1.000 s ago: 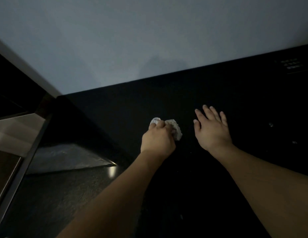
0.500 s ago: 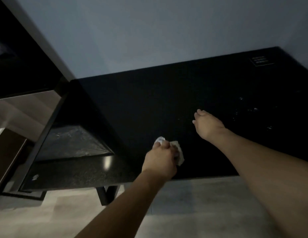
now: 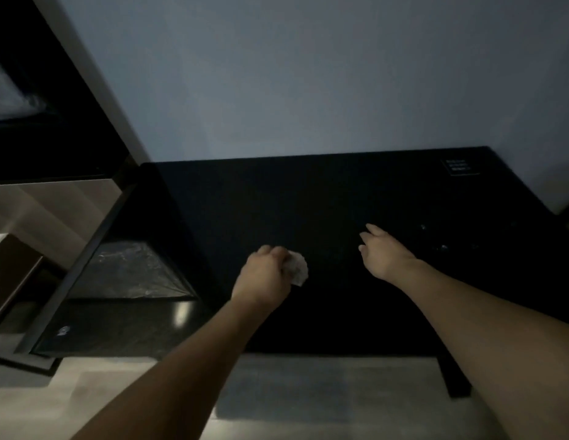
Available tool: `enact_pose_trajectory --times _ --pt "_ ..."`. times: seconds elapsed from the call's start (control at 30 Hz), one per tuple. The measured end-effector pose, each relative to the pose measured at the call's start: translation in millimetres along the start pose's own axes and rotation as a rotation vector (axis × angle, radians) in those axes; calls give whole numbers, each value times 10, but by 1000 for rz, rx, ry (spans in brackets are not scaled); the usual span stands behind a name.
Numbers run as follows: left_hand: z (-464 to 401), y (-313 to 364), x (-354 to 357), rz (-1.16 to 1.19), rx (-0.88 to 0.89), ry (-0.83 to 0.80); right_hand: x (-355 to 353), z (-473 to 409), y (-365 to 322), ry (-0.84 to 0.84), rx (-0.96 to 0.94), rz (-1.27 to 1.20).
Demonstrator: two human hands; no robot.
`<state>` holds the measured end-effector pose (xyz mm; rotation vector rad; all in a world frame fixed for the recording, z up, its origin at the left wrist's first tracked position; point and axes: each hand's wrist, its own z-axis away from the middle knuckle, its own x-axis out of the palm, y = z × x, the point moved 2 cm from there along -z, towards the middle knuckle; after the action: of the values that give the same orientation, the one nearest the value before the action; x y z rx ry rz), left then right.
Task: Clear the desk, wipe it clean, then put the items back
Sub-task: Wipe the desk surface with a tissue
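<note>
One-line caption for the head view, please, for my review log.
Left hand grips a crumpled white tissue on the bare black desk; right hand rests open beside it.

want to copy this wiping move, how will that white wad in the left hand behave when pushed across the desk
The white wad looks crumpled and soft, so it will likely flatten and deform rather than stay stiff. It seems light: the left hand bunches it in curled fingers alone. On the smooth dark desk it should slide easily; if it is tissue, it may shred.
</note>
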<state>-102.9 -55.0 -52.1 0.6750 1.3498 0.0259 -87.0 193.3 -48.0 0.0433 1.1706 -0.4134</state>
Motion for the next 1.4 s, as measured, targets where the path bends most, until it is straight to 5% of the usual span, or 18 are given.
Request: enact_pose_trajectory --times 0.37,0.83,0.97,1.13,1.4 --pt "-1973 9 162 8 -100 162 242 -1548 25 231 -70 -43" --pt "-3728 320 554 -161 -65 127 217 -1701 118 194 -113 -124" --pt "-3853 169 819 -165 -40 78 200 -1683 120 180 -132 -136" --pt "-3613 75 960 -156 35 246 214 -1681 134 207 -146 -158" --pt "-2460 67 938 -215 98 152 316 -1677 132 361 -158 -178"
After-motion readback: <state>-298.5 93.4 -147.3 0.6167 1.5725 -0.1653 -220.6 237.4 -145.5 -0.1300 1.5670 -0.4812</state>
